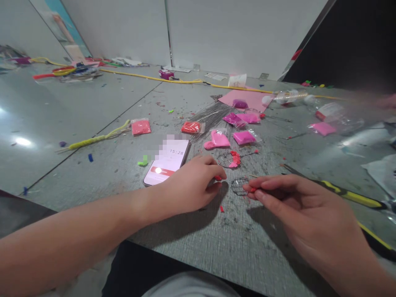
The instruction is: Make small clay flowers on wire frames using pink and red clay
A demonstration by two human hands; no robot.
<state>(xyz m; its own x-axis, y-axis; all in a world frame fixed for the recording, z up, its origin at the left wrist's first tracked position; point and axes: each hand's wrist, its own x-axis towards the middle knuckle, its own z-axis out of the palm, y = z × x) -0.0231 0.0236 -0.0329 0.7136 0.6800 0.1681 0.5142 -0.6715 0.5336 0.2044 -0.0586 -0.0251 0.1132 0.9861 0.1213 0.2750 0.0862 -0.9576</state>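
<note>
Beside the phone (167,161), my left hand (199,181) is curled with a small bit of red clay (218,178) between its fingertips. My right hand (297,206) pinches another piece of red clay (253,189) at the edge of a round wire frame (238,186). A thin stick (253,175) shows by its fingers. Just behind lies a second wire frame with red and pink clay petals (235,159) on one side. A red scrap (222,209) rests on the table between my hands.
Bags of pink clay (244,137) and red clay (192,127) lie beyond my hands, near thin wires (210,115). Yellow-handled pliers (352,194) are at the right. A yellow cord (148,77) crosses the back. Green-wrapped sticks (99,139) lie left.
</note>
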